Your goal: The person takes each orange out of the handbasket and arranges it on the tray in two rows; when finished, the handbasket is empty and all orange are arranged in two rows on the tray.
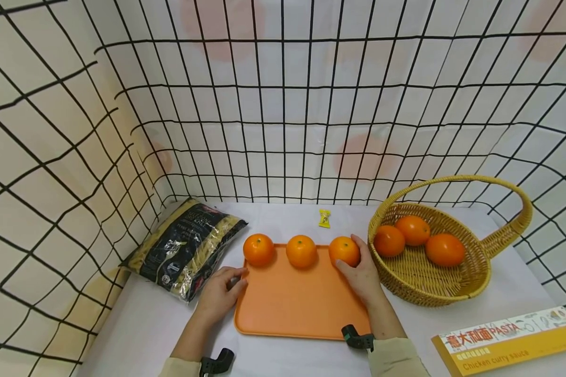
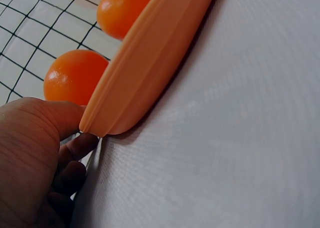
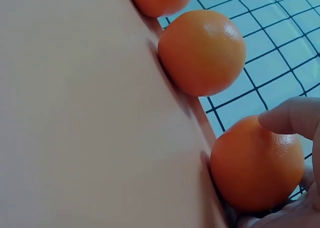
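Observation:
An orange tray (image 1: pixel 302 303) lies on the white cloth, with three oranges in a row along its far edge. My right hand (image 1: pixel 364 272) grips the rightmost orange (image 1: pixel 343 251), thumb on its near side and fingers round its right side. In the right wrist view the thumb presses the skin of this orange (image 3: pixel 255 165). The middle orange (image 1: pixel 301 251) and left orange (image 1: pixel 258 250) stand apart from it. My left hand (image 1: pixel 219 294) pinches the tray's left rim; in the left wrist view, the thumb and fingers meet at the tray's corner (image 2: pixel 102 119).
A wicker basket (image 1: pixel 476 277) with three orange-red fruits stands to the right, its handle arching up. A pasta box (image 1: pixel 514 340) lies at the front right. The pasta bag (image 1: pixel 184 246) is at the left, a small yellow wrapped sweet (image 1: pixel 324 218) behind the tray. Black wire mesh (image 1: pixel 283 120) surrounds the table.

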Demonstrator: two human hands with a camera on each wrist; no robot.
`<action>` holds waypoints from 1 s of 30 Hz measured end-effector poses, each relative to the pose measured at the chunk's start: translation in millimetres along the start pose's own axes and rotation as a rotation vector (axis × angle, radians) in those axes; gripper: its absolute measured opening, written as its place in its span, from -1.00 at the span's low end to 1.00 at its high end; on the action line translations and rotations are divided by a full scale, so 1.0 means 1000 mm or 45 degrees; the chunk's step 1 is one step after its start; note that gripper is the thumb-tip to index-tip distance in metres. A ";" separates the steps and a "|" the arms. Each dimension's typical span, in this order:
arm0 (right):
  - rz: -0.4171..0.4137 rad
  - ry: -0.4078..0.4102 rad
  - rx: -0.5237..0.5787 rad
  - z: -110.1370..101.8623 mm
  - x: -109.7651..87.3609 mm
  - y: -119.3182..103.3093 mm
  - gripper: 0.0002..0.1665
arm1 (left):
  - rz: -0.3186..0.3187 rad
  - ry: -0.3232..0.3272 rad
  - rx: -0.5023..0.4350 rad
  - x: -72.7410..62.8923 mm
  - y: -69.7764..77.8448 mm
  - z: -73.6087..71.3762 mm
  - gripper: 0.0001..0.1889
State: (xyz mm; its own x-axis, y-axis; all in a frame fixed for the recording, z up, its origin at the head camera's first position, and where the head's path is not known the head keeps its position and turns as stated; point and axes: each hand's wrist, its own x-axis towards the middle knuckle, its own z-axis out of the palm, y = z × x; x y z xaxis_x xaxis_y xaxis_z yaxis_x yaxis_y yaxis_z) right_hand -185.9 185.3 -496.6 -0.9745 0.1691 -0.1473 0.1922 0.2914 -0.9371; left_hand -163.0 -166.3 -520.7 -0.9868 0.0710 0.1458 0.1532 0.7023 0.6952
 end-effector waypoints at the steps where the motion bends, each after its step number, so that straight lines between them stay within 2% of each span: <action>1: 0.001 0.001 -0.001 0.000 0.000 0.000 0.02 | 0.007 0.005 0.003 0.000 0.000 0.000 -0.70; 14: -0.022 0.015 0.011 0.000 -0.001 0.000 0.04 | -0.048 -0.036 -0.019 0.000 0.002 -0.002 -0.69; 30: -0.063 0.012 -0.026 -0.001 -0.004 -0.004 0.01 | -0.028 -0.011 -0.006 0.000 0.001 -0.001 -0.69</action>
State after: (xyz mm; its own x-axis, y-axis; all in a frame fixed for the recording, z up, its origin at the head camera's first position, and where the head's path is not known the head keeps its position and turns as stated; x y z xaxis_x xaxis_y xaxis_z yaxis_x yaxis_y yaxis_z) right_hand -182.9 184.4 -491.6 -0.9818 0.1629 -0.0976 0.1460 0.3188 -0.9365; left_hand -162.9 -166.3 -519.5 -0.9904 0.0616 0.1240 0.1315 0.7004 0.7016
